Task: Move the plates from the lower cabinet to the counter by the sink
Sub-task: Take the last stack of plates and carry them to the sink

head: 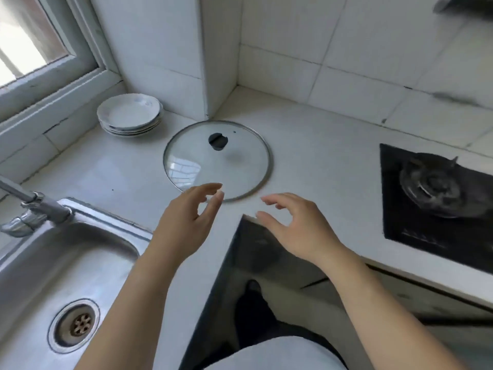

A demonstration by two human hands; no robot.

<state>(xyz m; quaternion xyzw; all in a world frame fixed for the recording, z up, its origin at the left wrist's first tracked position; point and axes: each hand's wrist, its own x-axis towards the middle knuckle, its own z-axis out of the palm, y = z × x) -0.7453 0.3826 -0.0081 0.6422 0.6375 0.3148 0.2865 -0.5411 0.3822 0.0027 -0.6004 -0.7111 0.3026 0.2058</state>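
Observation:
A small stack of white plates stands on the white counter at the back left, under the window sill and behind the sink. My left hand hovers over the counter's front part, fingers loosely curved, holding nothing; its fingertips lie over the near rim of a glass lid. My right hand hovers over the counter's inner corner, fingers loosely curved and empty. Both hands are well short of the plates. The lower cabinet's inside is hidden.
A glass pot lid with a black knob lies flat mid-counter. A steel sink with a drain and a tap fills the lower left. A black gas hob sits at the right. Tiled walls close the back.

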